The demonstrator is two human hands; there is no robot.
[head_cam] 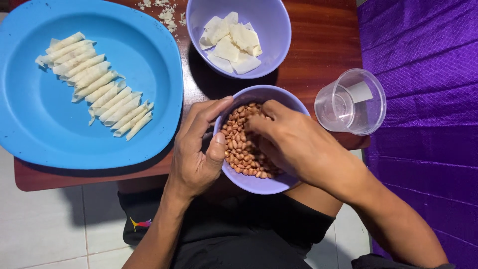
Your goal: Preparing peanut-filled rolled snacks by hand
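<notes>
Purple plastic made the bowl of peanuts (249, 149), which sat at the table's near edge, over the person's lap. The left hand (199, 149) cupped its rim, fingers together and thumb pressed on the edge. The right hand (294, 144) dipped inside, fingertips bunched down among the nuts; I could not tell if they pinched any. To do this well, I think the left hand should hold the bowl steady, since it hung past the edge, and the right should pick up only a few nuts. There were two purple bowls; the far bowl (271, 30) held white wrapper pieces. One blue tray (149, 134) held about thirteen rolled wrappers (94, 84). One clear cup (353, 102) stood nearby.
</notes>
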